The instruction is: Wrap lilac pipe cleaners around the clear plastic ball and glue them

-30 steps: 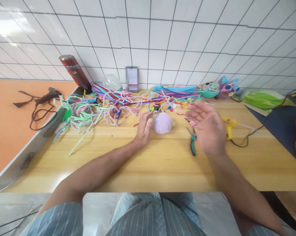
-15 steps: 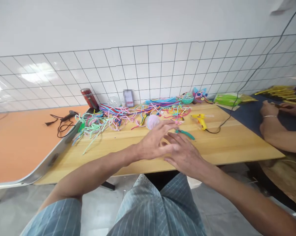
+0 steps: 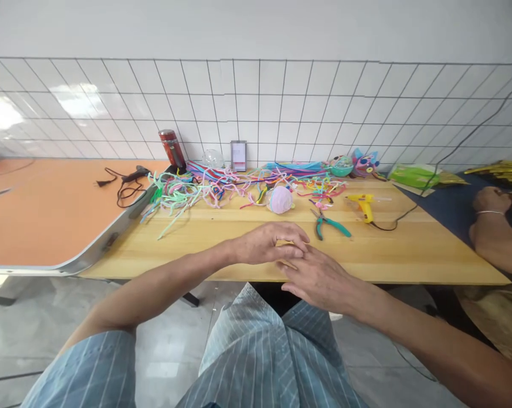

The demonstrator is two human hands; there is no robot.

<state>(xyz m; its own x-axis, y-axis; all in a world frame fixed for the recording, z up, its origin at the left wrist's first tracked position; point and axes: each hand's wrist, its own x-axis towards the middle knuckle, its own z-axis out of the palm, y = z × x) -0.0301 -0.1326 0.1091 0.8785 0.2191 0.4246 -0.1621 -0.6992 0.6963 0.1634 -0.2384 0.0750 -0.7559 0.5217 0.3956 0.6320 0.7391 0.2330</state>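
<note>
In the head view my left hand (image 3: 274,242) hovers over the table's front edge, its bent fingers resting on the back of my right hand (image 3: 319,279). Nothing shows in either hand. The thumb of the left stands away from its fingers; those of the right are loosely spread, pointing left. Beyond them lie pliers (image 3: 331,225) with teal handles, jaws toward the wall. A pale lilac ball (image 3: 280,199), apparently wrapped in fuzzy strands, sits farther back. Behind it spreads a tangle of coloured pipe cleaners (image 3: 179,194).
A yellow glue gun (image 3: 363,205) with a dark cord lies right on the wooden table (image 3: 409,249). A red flask (image 3: 173,150), a clear dome (image 3: 213,158) and a phone (image 3: 238,156) stand by the wall. At far right is another person's forearm (image 3: 500,238).
My hands have come closer together and lower, the left fingers now lying on the right hand. The view has shifted, and the pliers show in full.
</note>
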